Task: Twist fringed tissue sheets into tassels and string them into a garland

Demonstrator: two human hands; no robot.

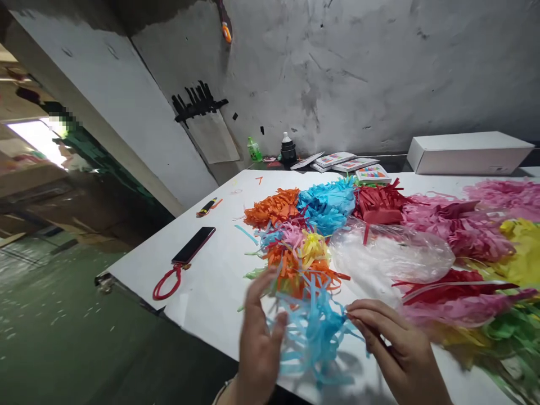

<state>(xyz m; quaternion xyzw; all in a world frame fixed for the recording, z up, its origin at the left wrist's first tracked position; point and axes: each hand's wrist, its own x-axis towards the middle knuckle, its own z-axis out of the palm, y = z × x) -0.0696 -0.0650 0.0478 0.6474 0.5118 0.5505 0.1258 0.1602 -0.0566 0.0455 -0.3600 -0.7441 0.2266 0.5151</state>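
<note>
Right hand (400, 344) pinches blue fringe (323, 323) over white table (219, 281) by gray wall (363, 73).

Phone (194, 245) with red strap (167, 284), near yellow-black cutter (206, 207); green bottle (254, 149) by wall (358, 73); white box (468, 153) right of booklets (346, 162).

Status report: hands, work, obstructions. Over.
Left hand open beside blue fringe. Right hand pinching its edge. Mixed fringe just beyond; phone off left.

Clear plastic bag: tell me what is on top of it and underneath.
A red strip lies over the far edge of the bag. Folds and glare hide whatever is underneath.
</note>
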